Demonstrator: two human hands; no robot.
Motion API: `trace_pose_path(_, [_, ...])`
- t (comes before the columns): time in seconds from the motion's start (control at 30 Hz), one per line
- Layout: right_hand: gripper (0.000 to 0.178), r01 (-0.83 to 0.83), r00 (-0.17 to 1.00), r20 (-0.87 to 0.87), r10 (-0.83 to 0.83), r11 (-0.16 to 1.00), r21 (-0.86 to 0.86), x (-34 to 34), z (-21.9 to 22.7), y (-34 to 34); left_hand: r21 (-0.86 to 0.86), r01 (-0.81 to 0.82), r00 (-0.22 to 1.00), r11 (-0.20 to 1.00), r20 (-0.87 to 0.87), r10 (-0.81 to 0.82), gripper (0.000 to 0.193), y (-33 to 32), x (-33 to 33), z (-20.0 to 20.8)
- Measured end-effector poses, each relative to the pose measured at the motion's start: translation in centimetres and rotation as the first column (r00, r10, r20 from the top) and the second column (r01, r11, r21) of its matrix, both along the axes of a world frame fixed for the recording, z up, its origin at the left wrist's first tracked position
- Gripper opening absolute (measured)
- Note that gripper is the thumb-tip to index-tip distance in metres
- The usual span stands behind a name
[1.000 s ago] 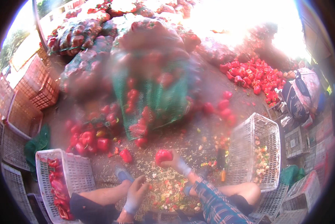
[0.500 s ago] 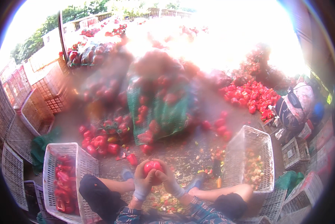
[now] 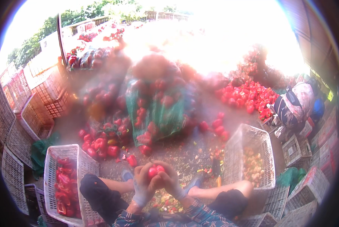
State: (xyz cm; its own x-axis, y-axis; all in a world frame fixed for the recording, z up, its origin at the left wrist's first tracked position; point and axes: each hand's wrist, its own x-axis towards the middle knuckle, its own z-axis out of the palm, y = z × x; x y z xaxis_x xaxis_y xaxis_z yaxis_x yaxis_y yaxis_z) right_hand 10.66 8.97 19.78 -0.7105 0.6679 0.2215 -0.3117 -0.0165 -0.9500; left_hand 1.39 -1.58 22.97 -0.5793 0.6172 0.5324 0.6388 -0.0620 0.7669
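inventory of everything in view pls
Held pepper: one, red, in hands
Lone pepper: one, red, floor ahead
Loose peppers: many, red, left floor
Pepper pile: many, red, far right
Front mesh sack: one, green, centre
Left crate: one, white, lower left
Right crate: one, white, right
Scraps: many, mixed, lower centre
Outer crates: many, orange or whitish, both sides
Co-worker: one, pale top, right
Shoes: two, blue, ahead
Left hand: one, whitish cuff, pepper's left
Right hand: one, whitish cuff, pepper's right

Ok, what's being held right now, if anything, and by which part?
A red pepper, held around its sides between the left hand and right hand; its stem end can't be made out.
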Motion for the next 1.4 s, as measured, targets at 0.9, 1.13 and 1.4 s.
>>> trace_pose_path(0.9, [0.067,0.558,0.558,0.694,-0.454,0.825,0.09,11.0,-19.3,17.7,0.38,0.048,-0.385,0.924,0.86,-0.334,0.05,7.5,0.3,-20.0])
trace_pose_path(1.13, [0.068,0.177,-0.386,0.829,-0.405,0.849,0.497,24.3,-31.7,25.0,0.337,-0.049,-0.522,0.94,0.794,-0.312,0.049,6.4,-2.0,-24.6])
trace_pose_path(1.4, [0.05,0.319,-0.526,0.823,-0.213,0.848,0.424,25.0,-35.2,25.9,0.226,0.004,-0.423,0.974,0.883,-0.203,0.051,7.3,-2.3,-23.1])
